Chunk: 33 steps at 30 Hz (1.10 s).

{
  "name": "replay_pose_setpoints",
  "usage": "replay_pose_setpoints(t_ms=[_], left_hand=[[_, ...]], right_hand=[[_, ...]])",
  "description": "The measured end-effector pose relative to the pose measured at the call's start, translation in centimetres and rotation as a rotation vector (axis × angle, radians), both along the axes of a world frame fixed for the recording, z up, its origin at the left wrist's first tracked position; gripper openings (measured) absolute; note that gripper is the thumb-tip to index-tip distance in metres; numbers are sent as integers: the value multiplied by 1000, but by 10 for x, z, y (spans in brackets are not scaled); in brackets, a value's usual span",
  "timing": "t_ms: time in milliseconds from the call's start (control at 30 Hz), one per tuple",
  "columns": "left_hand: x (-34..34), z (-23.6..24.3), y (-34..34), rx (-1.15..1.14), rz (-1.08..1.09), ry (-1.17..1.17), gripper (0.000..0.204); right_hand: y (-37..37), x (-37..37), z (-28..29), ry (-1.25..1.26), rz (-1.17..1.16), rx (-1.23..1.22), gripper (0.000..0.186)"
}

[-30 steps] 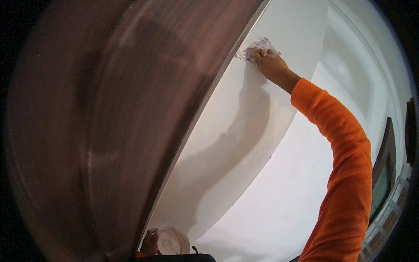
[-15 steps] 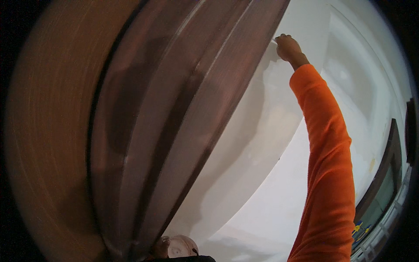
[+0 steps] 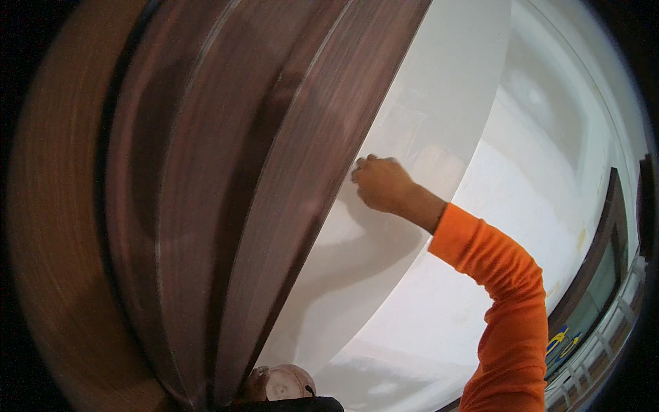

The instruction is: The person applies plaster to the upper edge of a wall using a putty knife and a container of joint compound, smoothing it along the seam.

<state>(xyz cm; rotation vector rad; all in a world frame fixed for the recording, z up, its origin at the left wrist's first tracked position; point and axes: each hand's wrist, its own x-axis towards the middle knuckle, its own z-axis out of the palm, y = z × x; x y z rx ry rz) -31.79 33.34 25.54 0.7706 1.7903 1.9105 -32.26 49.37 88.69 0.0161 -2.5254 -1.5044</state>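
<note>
My right hand [image 3: 386,184], in an orange sleeve [image 3: 491,275], is closed with knuckles up against a pale wall strip [image 3: 453,82]. It is right beside the edge of the dark brown wooden frame [image 3: 309,137]. Whatever its fingers hold is hidden. At the bottom, a round, whitish-pink tub [image 3: 290,382] shows partly, smeared inside. What looks like part of my left hand [image 3: 257,382] grips its left rim; most of that hand is out of sight. A black shape covers the tub's lower side.
The brown frame has long grooves with pale lines and runs steeply up beside a lighter brown wooden panel [image 3: 58,206]. Patchy white wall [image 3: 522,178] spreads to the right. Beyond it are a dark-framed opening [image 3: 597,275] and blue-and-yellow items [image 3: 559,341] at the lower right.
My right hand has come down along the frame's edge, lower and to the left, and the elbow is now more bent. The tub has stayed nearly in place. The view has shifted slightly.
</note>
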Motion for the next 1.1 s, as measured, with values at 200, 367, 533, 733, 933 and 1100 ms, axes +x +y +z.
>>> replay_pose_setpoints(t_ms=[200,367,533,733,933,1100], left_hand=[[3,0,7,18,-43,12,51],[2,-3,0,18,-31,5,51],[0,-10,8,27,-19,7,51],[1,-24,67,0,-62,-5,51],[-13,-43,200,21,-87,0,51],[-16,-56,218,8,-97,-28,51]], right_hand=[[6,45,143,578,341,-202,31],[-5,43,160,523,366,-261,29],[45,43,110,227,489,351,23],[171,35,92,204,479,434,24],[300,16,89,230,457,588,25],[267,1,45,228,99,652,22]])
